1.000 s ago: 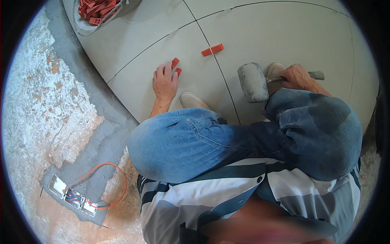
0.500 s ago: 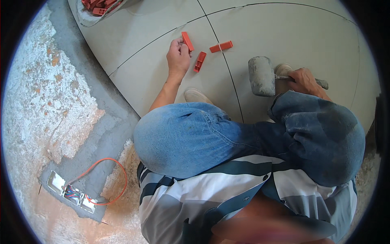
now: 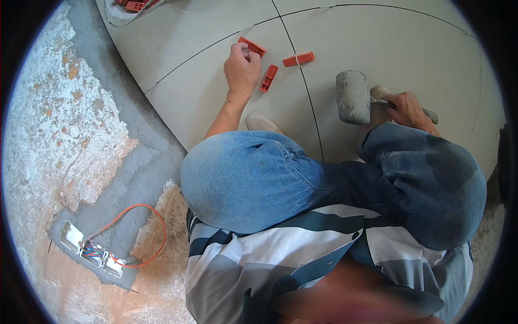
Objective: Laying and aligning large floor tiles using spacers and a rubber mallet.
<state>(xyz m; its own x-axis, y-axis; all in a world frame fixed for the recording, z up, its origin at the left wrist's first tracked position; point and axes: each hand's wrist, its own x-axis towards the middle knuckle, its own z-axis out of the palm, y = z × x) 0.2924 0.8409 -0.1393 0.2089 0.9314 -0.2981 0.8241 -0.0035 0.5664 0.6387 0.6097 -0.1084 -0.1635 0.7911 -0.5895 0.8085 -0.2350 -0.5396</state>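
Note:
I am crouched on pale floor tiles. My left hand reaches forward, its fingers curled on a red plastic tile wedge that lies at the joint between two tiles. Two more red wedges lie to its right, one beside my hand and one at the crossing seam. My right hand grips the handle of a grey rubber mallet, whose head rests on the tile above my right knee.
A tub with several red wedges sits at the top left. Rough bare screed runs along the left of the tiles. A metal floor box with coloured wires and an orange cable lies lower left. My shoe shows by my knee.
My left hand moved forward along the tile joint, carrying a red wedge up to the seam; another wedge now lies beside it. The mallet and right hand stayed put.

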